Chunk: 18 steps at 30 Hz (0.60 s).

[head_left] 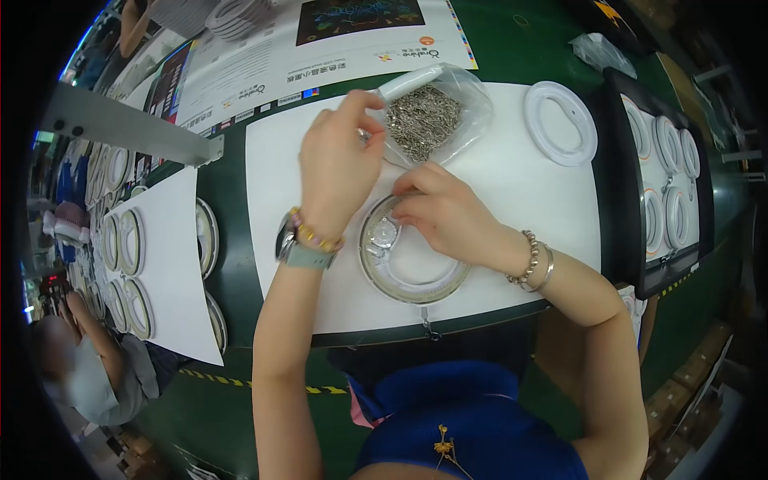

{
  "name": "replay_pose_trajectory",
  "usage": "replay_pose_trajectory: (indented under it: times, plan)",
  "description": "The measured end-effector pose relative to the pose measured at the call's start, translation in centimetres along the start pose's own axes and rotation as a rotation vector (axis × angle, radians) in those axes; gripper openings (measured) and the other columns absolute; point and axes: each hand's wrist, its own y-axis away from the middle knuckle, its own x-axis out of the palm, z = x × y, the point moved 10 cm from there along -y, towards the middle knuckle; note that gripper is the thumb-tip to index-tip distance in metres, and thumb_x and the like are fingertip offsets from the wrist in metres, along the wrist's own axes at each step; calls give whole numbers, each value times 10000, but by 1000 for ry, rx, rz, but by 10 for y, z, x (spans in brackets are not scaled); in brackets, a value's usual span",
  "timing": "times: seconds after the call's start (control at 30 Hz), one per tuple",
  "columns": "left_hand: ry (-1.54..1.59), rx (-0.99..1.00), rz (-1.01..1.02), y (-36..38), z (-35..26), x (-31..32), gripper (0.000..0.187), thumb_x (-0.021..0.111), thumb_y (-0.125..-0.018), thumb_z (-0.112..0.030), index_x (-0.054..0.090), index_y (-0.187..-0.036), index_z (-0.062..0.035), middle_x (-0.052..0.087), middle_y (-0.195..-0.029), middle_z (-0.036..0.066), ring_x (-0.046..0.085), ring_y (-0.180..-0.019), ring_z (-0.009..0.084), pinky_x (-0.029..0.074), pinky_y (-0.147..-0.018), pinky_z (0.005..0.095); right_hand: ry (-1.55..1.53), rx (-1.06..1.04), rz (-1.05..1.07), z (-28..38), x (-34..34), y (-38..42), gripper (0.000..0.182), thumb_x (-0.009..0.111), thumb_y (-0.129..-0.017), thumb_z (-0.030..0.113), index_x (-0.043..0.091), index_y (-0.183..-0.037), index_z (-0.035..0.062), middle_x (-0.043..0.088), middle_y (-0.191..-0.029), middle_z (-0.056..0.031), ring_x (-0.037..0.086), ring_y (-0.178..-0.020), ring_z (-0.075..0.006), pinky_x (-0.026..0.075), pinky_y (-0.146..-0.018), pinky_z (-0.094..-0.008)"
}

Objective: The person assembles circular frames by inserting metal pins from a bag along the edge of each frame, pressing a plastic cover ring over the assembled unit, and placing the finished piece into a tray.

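Note:
My left hand (342, 156) is raised at the left edge of a clear plastic bag (472, 120). Its fingers are curled, with a small shiny bit between them that is too small to name. Many small metal screws (422, 120) fill the bag. Below it, a round ring-shaped plastic housing (418, 290) lies on the white sheet, with a clear round part (382, 234) in its upper left. My right hand (448, 214) reaches over the ring's upper side, thumb and fingers pinched together at its inner edge. Whatever they hold is hidden.
A white ring cover (560, 124) lies at the sheet's upper right. A black tray (670, 248) with several rings stands farther right. At left are a metal bar (132, 124), a white board (172, 264) with several rings, and a seated person (88, 360). Printed sheets (352, 60) lie behind.

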Motion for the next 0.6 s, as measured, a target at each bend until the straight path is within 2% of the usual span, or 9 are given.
replay_pose_trajectory:
  times: [0.1, 0.23, 0.33, 0.43, 0.6]
  plan:
    - [-2, 48, -94, 19, -12, -26, 260, 683, -744, -15, 604, -985, -70, 678, -756, 29, 568, -680, 131, 465, -654, 260, -66, 80, -43, -8, -10, -2, 115, 674, -741, 19, 689, -851, 48, 597, -921, -93, 582, -819, -277, 494, -707, -345]
    - [28, 26, 0, 46, -31, -19, 260, 689, -739, -5, 608, -981, -56, 685, -771, 30, 564, -686, 141, 465, -665, 262, 83, 130, -224, -29, -42, -15, 113, 653, -772, 37, 679, -881, 52, 607, -863, -94, 612, -709, -285, 506, -632, -361]
    - [-14, 38, 107, 60, -42, 8, 238, 696, -737, -7, 609, -957, -44, 678, -789, 42, 597, -724, 186, 482, -656, 291, 455, 204, -85, -51, -34, -26, 120, 637, -776, 58, 654, -894, 58, 604, -837, -86, 622, -716, -281, 507, -615, -371]
    - [2, -3, 173, 67, -42, 29, 216, 688, -738, 3, 603, -932, -43, 677, -798, 52, 599, -761, 216, 483, -639, 316, 531, 203, 15, -55, -27, -35, 105, 618, -774, 67, 625, -878, 57, 597, -820, -90, 628, -723, -280, 507, -596, -376]
    - [-33, 33, 149, 69, -46, 36, 193, 672, -744, 14, 595, -912, -44, 679, -781, 45, 569, -741, 210, 461, -639, 335, 509, 180, -41, -59, -29, -34, 81, 605, -758, 58, 619, -837, 50, 592, -807, -92, 626, -694, -283, 510, -580, -370]
